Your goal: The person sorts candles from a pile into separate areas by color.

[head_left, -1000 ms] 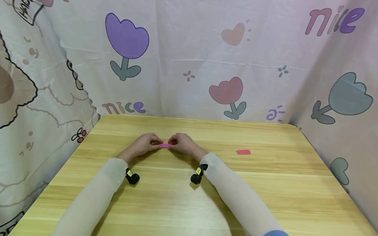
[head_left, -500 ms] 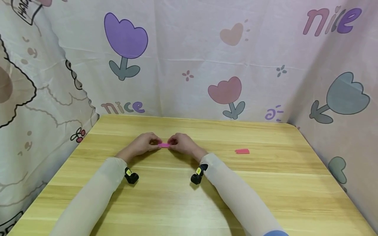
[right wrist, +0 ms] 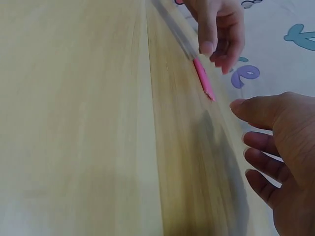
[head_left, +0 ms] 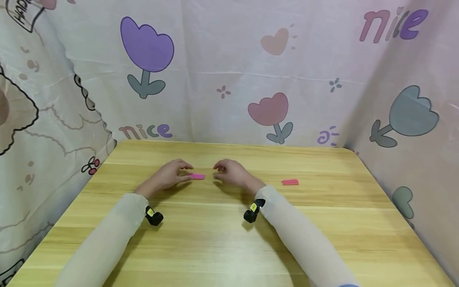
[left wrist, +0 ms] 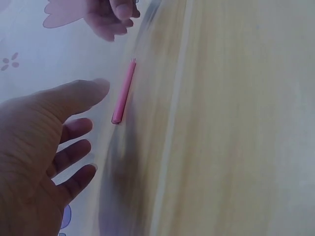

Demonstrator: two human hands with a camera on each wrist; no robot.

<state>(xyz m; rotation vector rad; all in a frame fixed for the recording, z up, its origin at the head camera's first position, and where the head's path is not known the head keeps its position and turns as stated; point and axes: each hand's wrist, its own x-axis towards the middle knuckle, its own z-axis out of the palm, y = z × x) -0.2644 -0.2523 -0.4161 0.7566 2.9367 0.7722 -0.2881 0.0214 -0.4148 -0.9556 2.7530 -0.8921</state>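
A small row of thin bright-pink sticks (head_left: 197, 176) lies flat on the wooden table between the two hands. My left hand (head_left: 173, 173) is at the left end of the row, fingers parted; in the left wrist view its thumb (left wrist: 81, 98) shows apart from the sticks (left wrist: 124, 93). To the right of the row, across a small gap, my right hand (head_left: 233, 173) hovers with loosely bent fingers and nothing between them. The right wrist view has the same sticks (right wrist: 203, 78) beyond the right thumb (right wrist: 258, 112).
A second row of thin sticks, coral-pink (head_left: 290, 182), lies farther right on the table (head_left: 215, 247). Behind the table's back edge hangs a printed cloth (head_left: 215, 52) with tulips and lettering. Each wrist bears a small black camera (head_left: 154, 217).
Both hands have let go of the bright-pink sticks, which stay on the table. The right hand has drawn off to the right, the left slightly to the left. The head view has shifted a little.
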